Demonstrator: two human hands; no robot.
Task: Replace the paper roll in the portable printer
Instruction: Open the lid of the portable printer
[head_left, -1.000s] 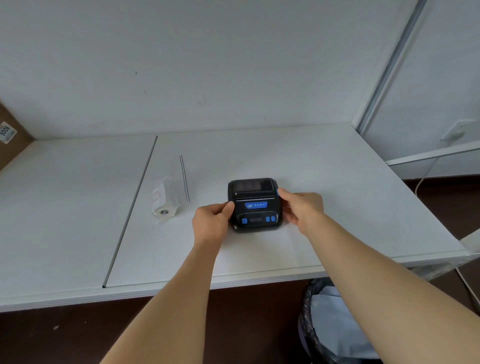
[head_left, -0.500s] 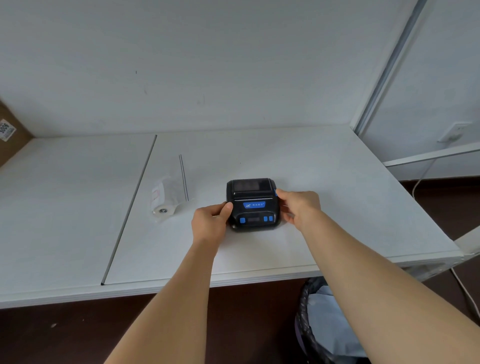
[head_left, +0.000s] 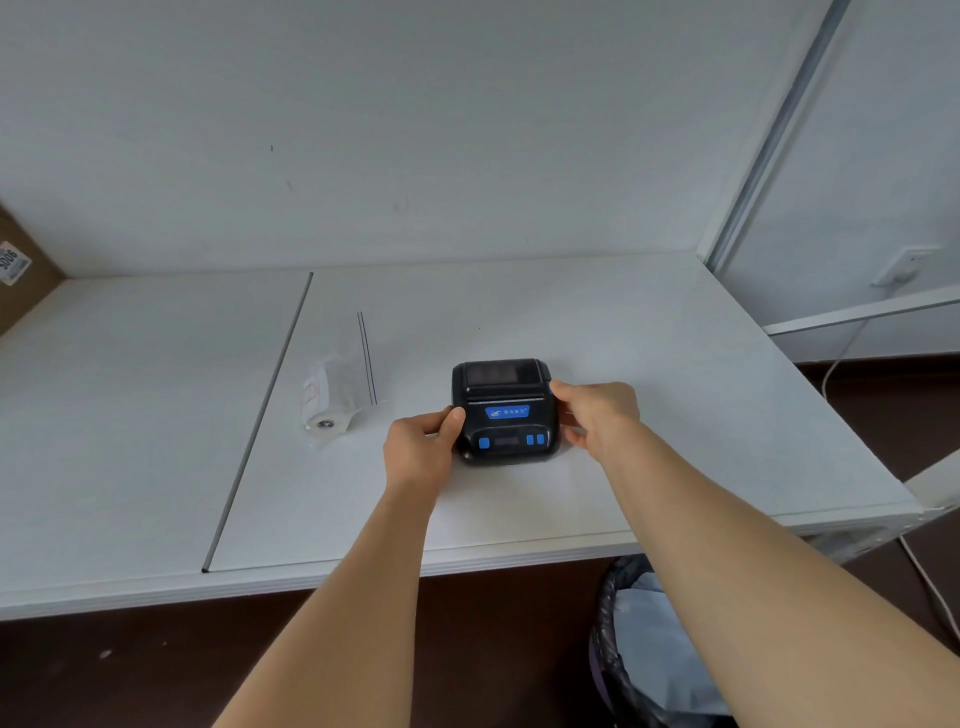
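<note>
A small black portable printer (head_left: 504, 410) with blue buttons and a blue label lies flat on the white table (head_left: 649, 364), its lid closed. My left hand (head_left: 421, 449) grips its left side, thumb on the top edge. My right hand (head_left: 597, 413) holds its right side, a fingertip pressed at the upper right corner by a blue tab. A white paper roll (head_left: 327, 410) in a clear plastic bag lies on the table to the left of the printer, apart from both hands.
A seam (head_left: 260, 415) runs front to back between two tabletops. A cardboard box (head_left: 21, 270) stands at the far left. Below the table's front edge is a bin with a black liner (head_left: 639, 649). A white cable (head_left: 924, 582) hangs at the right.
Both hands have stayed on the printer's sides; the printer has not visibly moved and its lid stays closed. Only the view has shifted slightly.
</note>
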